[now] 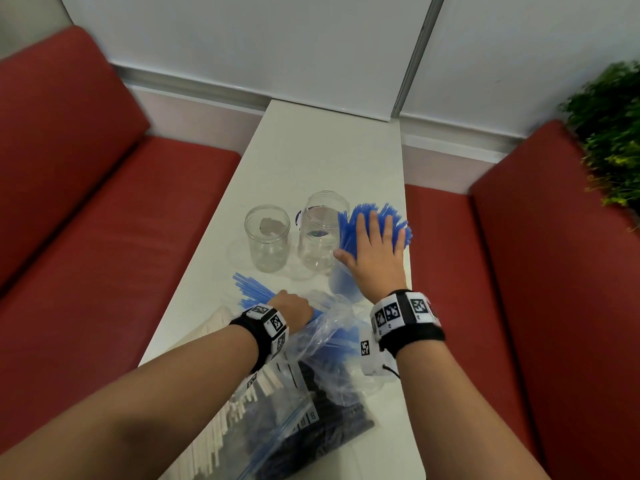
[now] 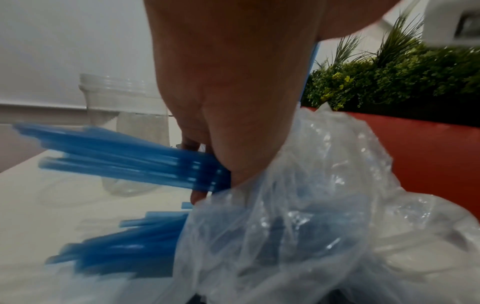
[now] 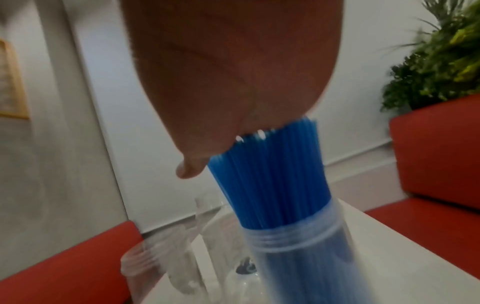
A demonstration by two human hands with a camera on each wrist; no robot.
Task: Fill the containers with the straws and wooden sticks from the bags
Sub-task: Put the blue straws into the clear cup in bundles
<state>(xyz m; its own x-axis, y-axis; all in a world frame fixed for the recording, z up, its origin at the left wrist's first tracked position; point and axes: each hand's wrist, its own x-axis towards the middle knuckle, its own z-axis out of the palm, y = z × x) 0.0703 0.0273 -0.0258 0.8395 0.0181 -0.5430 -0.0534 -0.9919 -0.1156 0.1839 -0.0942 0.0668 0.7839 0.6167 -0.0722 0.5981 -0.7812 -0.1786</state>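
White table (image 1: 311, 161) between red benches (image 1: 104, 209)

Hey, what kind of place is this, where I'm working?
Probably a cafe or restaurant booth: red padded bench seats flank a narrow white table, and a leafy green plant stands behind the right seat.

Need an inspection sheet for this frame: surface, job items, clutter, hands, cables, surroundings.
Surface: white table, narrow, between two seats.
Job's things: filled jar packed with upright blue straws; two empty clear jars beside it; clear bag with loose blue straws spilling out; white sticks and a bag of dark straws near the front edge.
Clutter: nothing seen.
Hands: left hand grips loose blue straws at the bag mouth; right hand rests flat on the upright straws.
Cables: nothing seen.
Surroundings: red bench seats, white wall panels, green plant.
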